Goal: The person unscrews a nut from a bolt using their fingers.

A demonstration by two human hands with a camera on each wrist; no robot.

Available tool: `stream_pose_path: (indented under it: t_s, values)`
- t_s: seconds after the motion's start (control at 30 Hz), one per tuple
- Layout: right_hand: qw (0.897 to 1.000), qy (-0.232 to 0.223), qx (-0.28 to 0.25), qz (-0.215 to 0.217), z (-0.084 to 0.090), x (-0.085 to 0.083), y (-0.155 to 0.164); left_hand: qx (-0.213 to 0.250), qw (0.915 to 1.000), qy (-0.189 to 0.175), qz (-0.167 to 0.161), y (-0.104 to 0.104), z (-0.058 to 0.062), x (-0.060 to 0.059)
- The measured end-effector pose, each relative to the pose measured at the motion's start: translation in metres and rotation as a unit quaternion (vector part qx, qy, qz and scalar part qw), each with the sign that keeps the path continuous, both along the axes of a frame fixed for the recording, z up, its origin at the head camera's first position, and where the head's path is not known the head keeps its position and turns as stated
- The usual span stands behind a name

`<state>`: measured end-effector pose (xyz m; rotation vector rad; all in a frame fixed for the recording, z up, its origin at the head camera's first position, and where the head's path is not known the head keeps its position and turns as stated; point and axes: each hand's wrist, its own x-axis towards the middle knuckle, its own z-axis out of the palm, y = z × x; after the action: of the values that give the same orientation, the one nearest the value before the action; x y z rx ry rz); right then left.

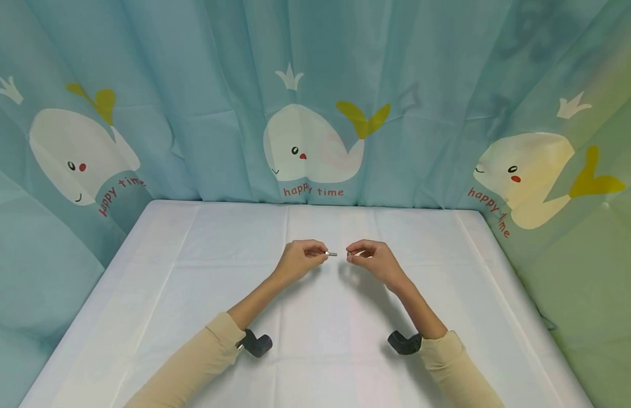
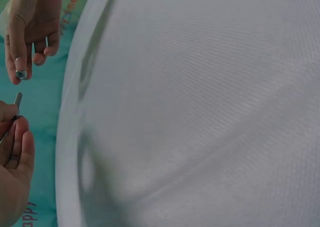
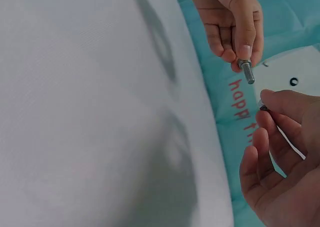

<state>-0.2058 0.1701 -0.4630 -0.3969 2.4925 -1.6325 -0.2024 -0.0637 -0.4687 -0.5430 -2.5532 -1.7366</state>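
My left hand [image 1: 301,259] pinches a silver bolt [image 1: 333,254] by its head end between thumb and fingers. The bolt's threaded shank [image 3: 249,74] points toward the other hand. Between the thumb and index finger of my right hand [image 1: 378,262] is a small metal nut [image 2: 21,74], mostly covered by the fingertips in the head view. Bolt and nut face each other with a short gap between them, apart and held above the table. In the right wrist view only a sliver of the nut [image 3: 263,107] shows.
A white cloth-covered table [image 1: 315,340] lies below both hands, with their shadows on it. Blue-green curtains [image 1: 218,141] printed with whales hang along its back and sides. A dark wrist-worn device [image 1: 257,343] sits at the left sleeve, another [image 1: 404,343] at the right.
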Motion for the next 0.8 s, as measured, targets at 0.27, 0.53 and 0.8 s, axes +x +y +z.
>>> stream_pose_path:
  t_s: [0.27,0.53,0.8]
  values:
    - [0.998,0.008,0.058,-0.011,-0.016,-0.001,-0.005,-0.027,0.9996,-0.006,0.007,-0.001,-0.021,-0.002]
    - [0.995,0.013,0.097,-0.006,-0.031,-0.002,-0.008,-0.044,0.9989,0.018,0.008,0.0,-0.03,-0.002]
    - [0.99,0.038,0.132,-0.008,-0.039,-0.004,-0.011,-0.075,0.9967,0.028,0.018,0.001,-0.036,-0.004]
